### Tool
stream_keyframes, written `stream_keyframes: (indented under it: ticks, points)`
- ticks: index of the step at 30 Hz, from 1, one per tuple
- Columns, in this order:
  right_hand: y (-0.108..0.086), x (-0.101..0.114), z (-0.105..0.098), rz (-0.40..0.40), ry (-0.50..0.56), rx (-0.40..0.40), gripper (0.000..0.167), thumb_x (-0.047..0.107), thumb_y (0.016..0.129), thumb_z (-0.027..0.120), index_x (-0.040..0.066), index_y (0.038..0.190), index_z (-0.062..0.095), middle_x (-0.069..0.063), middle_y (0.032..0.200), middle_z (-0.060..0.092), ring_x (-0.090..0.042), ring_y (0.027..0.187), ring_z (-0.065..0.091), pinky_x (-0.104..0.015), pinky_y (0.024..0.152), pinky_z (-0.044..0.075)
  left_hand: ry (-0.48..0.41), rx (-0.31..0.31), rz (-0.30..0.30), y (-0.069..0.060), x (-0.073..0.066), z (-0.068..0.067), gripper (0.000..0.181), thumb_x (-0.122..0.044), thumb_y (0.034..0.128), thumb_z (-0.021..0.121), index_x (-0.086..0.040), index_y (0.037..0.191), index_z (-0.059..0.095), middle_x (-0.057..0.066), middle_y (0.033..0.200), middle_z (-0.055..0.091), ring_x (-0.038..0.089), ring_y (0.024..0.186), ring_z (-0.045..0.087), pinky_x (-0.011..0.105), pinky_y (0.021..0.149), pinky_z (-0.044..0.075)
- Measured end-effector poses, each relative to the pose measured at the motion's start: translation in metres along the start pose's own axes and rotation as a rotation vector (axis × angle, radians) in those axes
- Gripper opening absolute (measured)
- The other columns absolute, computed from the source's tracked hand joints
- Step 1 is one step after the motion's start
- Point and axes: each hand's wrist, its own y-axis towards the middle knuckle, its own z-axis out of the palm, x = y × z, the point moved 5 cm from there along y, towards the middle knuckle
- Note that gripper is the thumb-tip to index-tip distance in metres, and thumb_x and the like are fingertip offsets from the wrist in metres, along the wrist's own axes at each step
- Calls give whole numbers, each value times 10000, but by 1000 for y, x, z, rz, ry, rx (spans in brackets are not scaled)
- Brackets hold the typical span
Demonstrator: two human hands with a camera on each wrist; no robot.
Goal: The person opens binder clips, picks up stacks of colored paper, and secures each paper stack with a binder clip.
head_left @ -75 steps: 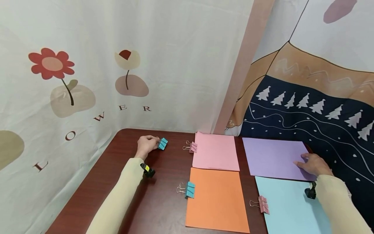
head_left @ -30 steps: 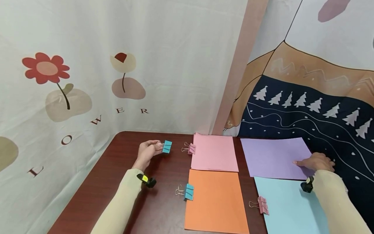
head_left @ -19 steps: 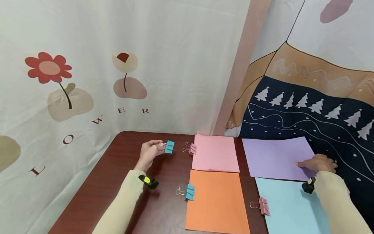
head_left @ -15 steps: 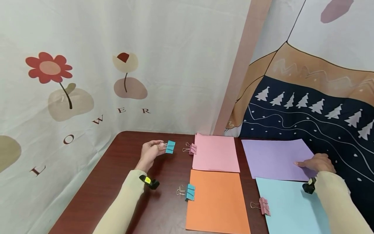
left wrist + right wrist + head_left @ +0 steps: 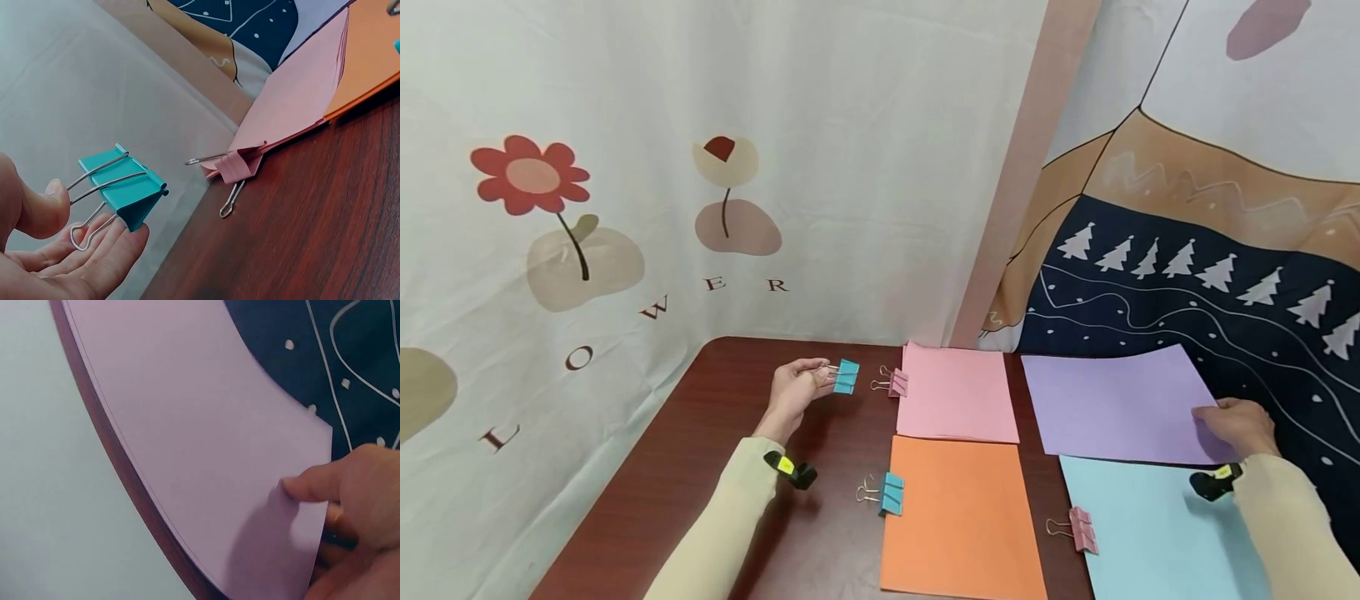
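My left hand (image 5: 793,394) holds a teal binder clip (image 5: 846,377) by its wire handles, above the table's far left part. In the left wrist view the thumb lies at the upper handles and the fingers are under the lower one; the clip's mouth faces away from the palm. At the right, my right hand (image 5: 1242,423) pinches the right edge of the purple paper (image 5: 1112,404), thumb on top and fingers beneath. That edge is bent upward in the right wrist view (image 5: 330,434). No clip shows on the purple paper.
Pink paper (image 5: 958,392) bears a pink binder clip (image 5: 895,382) on its left edge. Orange paper (image 5: 962,517) has a teal clip (image 5: 891,493), and light blue paper (image 5: 1157,525) a pink clip (image 5: 1082,529). A printed curtain (image 5: 850,167) stands behind the brown table (image 5: 700,433).
My left hand has lifted the teal binder clip and carried it rightward. The right hand has shifted to the purple paper's right edge, which now curls up.
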Motion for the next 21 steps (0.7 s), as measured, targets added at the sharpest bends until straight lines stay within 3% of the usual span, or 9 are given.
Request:
stream_keyframes:
  ticks: [3, 8, 15, 21]
  points:
    - [1, -5, -3, -41, 37, 2, 613, 317, 1002, 525, -186, 1334, 415, -452, 1380, 345, -534, 1175, 398, -646, 1014, 383, -2, 4, 1, -1, -1, 2, 352, -28, 1020, 581, 124, 1336, 562, 333, 1308, 631, 77, 837, 734, 257, 797, 632]
    - [2, -13, -3, -77, 124, 26, 657, 365, 1039, 490, -149, 1421, 346, -447, 1446, 278, -539, 1198, 366, -656, 989, 380, -8, 12, -12, -3, 0, 7, 334, -27, 1017, 586, 102, 1325, 581, 310, 1292, 648, 86, 844, 735, 276, 815, 634]
    - [-2, -19, -1, 3, 279, 93, 802, 459, 1040, 478, -65, 1572, 186, -399, 1591, 153, -522, 1309, 320, -701, 1110, 327, -18, 16, -22, -5, -1, 9, 347, -29, 1018, 587, 106, 1338, 574, 277, 1239, 677, 85, 831, 729, 271, 806, 635]
    - [-6, -29, 2, 76, 400, 130, 841, 511, 1017, 532, 25, 1608, 182, -313, 1648, 118, -455, 1260, 360, -640, 1124, 365, -32, 16, -18, -8, -3, 12, 320, -17, 1014, 585, 110, 1307, 589, 223, 1161, 727, 86, 809, 729, 252, 772, 634]
